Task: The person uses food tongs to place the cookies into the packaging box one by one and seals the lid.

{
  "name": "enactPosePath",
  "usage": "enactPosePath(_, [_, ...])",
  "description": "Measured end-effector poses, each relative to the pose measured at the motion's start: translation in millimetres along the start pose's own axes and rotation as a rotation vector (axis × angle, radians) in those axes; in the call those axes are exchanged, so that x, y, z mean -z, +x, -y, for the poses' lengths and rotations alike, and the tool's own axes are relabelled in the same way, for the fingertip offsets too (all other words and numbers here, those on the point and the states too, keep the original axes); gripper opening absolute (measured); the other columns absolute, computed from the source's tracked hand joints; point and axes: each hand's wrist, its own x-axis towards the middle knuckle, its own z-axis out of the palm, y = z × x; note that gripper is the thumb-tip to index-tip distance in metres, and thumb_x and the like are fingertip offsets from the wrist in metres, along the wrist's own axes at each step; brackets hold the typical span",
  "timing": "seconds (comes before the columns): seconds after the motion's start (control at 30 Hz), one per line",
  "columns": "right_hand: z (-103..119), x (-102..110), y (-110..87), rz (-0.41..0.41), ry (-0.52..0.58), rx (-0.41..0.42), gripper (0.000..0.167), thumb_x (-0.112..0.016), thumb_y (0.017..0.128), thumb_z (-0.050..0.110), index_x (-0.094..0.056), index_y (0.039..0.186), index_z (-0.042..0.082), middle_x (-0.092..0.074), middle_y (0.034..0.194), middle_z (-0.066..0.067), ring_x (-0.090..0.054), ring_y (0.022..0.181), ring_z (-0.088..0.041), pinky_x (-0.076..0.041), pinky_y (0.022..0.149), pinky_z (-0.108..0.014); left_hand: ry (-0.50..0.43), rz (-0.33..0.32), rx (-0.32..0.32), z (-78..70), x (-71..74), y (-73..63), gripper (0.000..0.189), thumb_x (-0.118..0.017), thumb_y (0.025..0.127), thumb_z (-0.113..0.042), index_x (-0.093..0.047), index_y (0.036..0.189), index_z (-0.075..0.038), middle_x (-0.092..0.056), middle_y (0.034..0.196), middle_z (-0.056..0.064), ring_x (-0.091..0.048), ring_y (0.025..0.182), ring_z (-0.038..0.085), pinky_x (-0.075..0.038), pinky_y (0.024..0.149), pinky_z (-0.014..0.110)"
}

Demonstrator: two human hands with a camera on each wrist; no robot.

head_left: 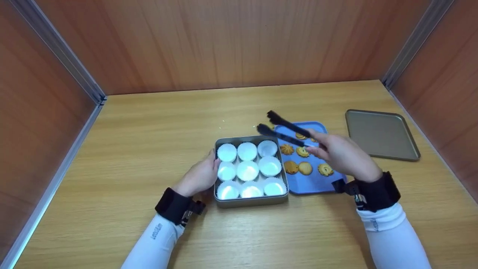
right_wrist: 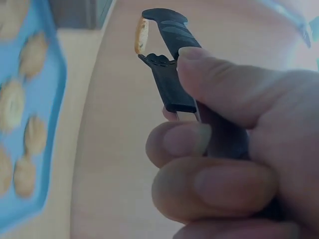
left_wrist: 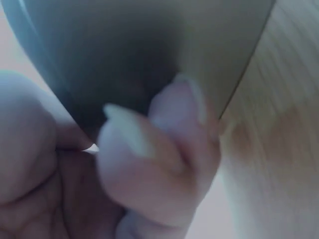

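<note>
My right hand point(head_left: 345, 155) grips a pair of black tongs point(head_left: 285, 140) above the left part of a blue tray point(head_left: 315, 183). Between the tong tips in the right wrist view is a cookie point(right_wrist: 142, 36), seen edge-on. At its left side, a square metal tin point(head_left: 248, 203) is held by my left hand point(head_left: 199, 175). White paper cups point(head_left: 247, 170) stand in rows inside it. In the left wrist view, curled fingertips point(left_wrist: 144, 154) touch the tin's outer wall point(left_wrist: 134, 55). Several cookies point(head_left: 305, 168) of different shapes lie on the blue tray, partly hidden by the right hand and tongs.
A brown metal lid or shallow tray point(head_left: 382, 134) lies at the right of the wooden table point(head_left: 149, 130). Small pale crumbs point(head_left: 223, 121) are scattered behind the tin. Wood-grain panels point(head_left: 239, 45) enclose the back and both sides.
</note>
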Motion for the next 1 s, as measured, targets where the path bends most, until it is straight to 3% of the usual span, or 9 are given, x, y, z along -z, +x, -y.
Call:
enactPosePath(0.1, [16.2,-11.9,2.4,-0.004,-0.029,0.074,0.06,-0.059,0.101,0.035,-0.041,0.152,0.01,-0.054,0.069,0.003,-0.046,0.05,-0.011,-0.042,0.043,-0.027,-0.061,0.03,0.032,-2.3,0.5,-2.9,0.063,-0.029,0.11,-0.033,-0.006,0.157,0.001,-0.02,0.161,0.019,-0.067,0.094,0.034,-0.055,0.087,0.042])
enactPosePath(0.2, [29.5,-24.3,8.2,0.01,-0.075,0.134,0.059,-0.06,0.1,0.036,-0.043,0.151,0.011,-0.05,0.064,0.006,-0.043,0.048,-0.009,-0.039,0.042,-0.026,-0.104,0.07,0.07,-5.4,0.6,-4.2,0.065,-0.03,0.109,-0.036,-0.002,0.158,-0.004,-0.04,0.149,0.025,-0.058,0.051,0.032,-0.053,0.054,0.04])
enactPosePath(0.23, [32.8,-27.6,11.0,0.017,-0.098,0.15,0.059,-0.061,0.1,0.036,-0.044,0.15,0.011,-0.05,0.062,0.007,-0.042,0.047,-0.009,-0.038,0.041,-0.025,-0.108,0.078,0.069,-6.5,0.7,-4.4,0.065,-0.03,0.109,-0.035,-0.001,0.158,-0.005,-0.042,0.146,0.025,-0.057,0.049,0.029,-0.052,0.05,0.039])
enactPosePath(0.33, [40.1,-33.9,20.0,0.038,-0.18,0.177,0.056,-0.059,0.1,0.038,-0.046,0.15,0.014,-0.046,0.058,0.008,-0.039,0.044,-0.01,-0.032,0.04,-0.025,-0.083,0.103,0.067,-8.9,0.1,-3.6,0.065,-0.029,0.109,-0.035,0.0,0.158,-0.004,-0.063,0.111,0.029,-0.056,0.045,0.026,-0.047,0.044,0.034])
enactPosePath(0.4, [43.4,-35.5,26.0,0.05,-0.229,0.186,0.055,-0.058,0.101,0.038,-0.047,0.149,0.015,-0.045,0.056,0.007,-0.037,0.041,-0.011,-0.03,0.039,-0.024,-0.074,0.111,0.058,-9.7,-0.4,-3.4,0.064,-0.029,0.11,-0.034,0.001,0.158,-0.004,-0.068,0.097,0.025,-0.057,0.045,0.027,-0.046,0.042,0.033])
enactPosePath(0.47, [45.8,-36.2,31.2,0.063,-0.258,0.201,0.054,-0.057,0.101,0.038,-0.047,0.149,0.015,-0.043,0.055,0.006,-0.037,0.041,-0.012,-0.029,0.038,-0.024,-0.059,0.121,0.054,-10.1,-0.9,-3.1,0.064,-0.029,0.11,-0.033,0.002,0.158,-0.005,-0.063,0.068,0.02,-0.057,0.044,0.026,-0.044,0.041,0.032])
enactPosePath(0.57, [47.8,-37.4,36.9,0.088,-0.259,0.216,0.054,-0.056,0.102,0.038,-0.047,0.149,0.014,-0.043,0.056,0.006,-0.039,0.041,-0.012,-0.031,0.038,-0.025,-0.063,0.13,0.061,-11.2,-1.1,-4.2,0.065,-0.03,0.11,-0.033,0.003,0.159,-0.007,-0.062,0.068,0.016,-0.057,0.045,0.026,-0.046,0.043,0.033])
enactPosePath(0.73, [46.3,-41.6,42.7,0.111,-0.251,0.222,0.054,-0.055,0.102,0.039,-0.048,0.148,0.013,-0.043,0.055,0.006,-0.041,0.04,-0.011,-0.034,0.039,-0.025,-0.076,0.146,0.058,-13.6,-1.8,-7.0,0.065,-0.031,0.11,-0.033,0.003,0.159,-0.007,-0.066,0.081,0.022,-0.059,0.047,0.026,-0.051,0.048,0.037])
enactPosePath(1.0, [39.4,-48.2,45.5,0.15,-0.238,0.223,0.055,-0.057,0.101,0.038,-0.047,0.149,0.012,-0.04,0.056,0.005,-0.039,0.042,-0.013,-0.037,0.044,-0.027,-0.066,0.161,0.056,-16.0,-3.6,-5.4,0.066,-0.031,0.11,-0.032,0.004,0.158,-0.005,-0.062,0.065,0.017,-0.058,0.047,0.026,-0.049,0.047,0.035])
